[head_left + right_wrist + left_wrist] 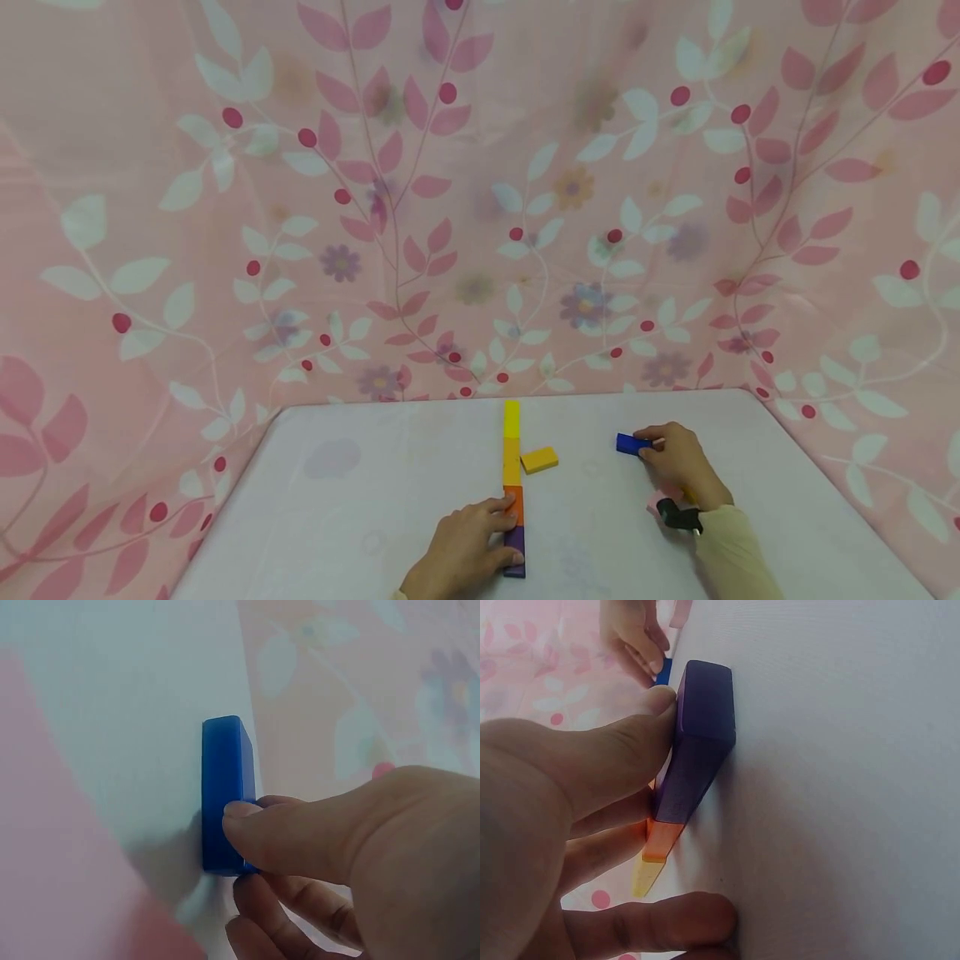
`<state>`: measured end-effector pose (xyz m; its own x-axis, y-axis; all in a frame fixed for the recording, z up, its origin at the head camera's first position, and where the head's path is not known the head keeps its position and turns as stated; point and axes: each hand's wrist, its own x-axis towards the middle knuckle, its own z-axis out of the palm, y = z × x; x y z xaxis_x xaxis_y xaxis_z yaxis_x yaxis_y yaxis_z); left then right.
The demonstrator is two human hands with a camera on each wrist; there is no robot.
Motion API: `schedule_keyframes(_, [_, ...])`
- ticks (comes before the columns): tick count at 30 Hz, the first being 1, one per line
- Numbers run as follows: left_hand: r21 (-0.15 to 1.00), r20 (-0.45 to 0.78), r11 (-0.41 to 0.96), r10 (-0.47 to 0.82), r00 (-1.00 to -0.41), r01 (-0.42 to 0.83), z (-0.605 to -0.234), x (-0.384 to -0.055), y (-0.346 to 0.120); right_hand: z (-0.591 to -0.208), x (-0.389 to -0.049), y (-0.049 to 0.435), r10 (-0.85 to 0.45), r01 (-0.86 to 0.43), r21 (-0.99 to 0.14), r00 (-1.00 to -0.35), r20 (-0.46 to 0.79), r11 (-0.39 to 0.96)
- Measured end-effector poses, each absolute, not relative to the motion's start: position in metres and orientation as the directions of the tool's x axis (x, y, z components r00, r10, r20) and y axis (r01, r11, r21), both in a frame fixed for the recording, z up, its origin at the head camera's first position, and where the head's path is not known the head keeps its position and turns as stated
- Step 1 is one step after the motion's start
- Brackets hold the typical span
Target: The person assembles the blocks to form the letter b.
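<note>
A straight row of blocks runs away from me: a purple block [514,551] nearest, then an orange block [517,507], an amber block [512,462] and a bright yellow block [512,419] at the far end. My left hand [468,542] rests along the near part of this row, thumb on the purple block and fingertips on the orange one. At the right, my right hand [684,458] pinches a blue block [628,443] between thumb and fingers. In the right wrist view the blue block [223,780] stands out beyond the thumb.
A loose amber block [540,460] lies just right of the row. Below the right wrist are a pink block [657,502] and part of a yellow piece [690,494], partly hidden by the black wrist device [677,515]. A pink floral curtain [480,208] hangs behind the white table [375,458].
</note>
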<state>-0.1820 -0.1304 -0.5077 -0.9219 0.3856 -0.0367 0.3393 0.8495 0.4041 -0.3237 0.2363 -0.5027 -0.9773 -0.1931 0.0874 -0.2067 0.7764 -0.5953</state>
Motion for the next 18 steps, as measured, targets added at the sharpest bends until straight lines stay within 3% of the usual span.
schedule_keyframes(8, [0.412, -0.036, 0.847, 0.384, -0.923, 0.336, -0.508, -0.182, -0.13, -0.507, -0.322, 0.205, -0.294, -0.314, -0.586, -0.947, 0.133, 0.747])
schedule_keyframes(18, [0.42, -0.096, 0.859, 0.363, -0.927, 0.293, -0.506, -0.186, -0.128, -0.512, -0.317, 0.167, -0.324, -0.303, -0.602, -0.943, 0.077, 0.739])
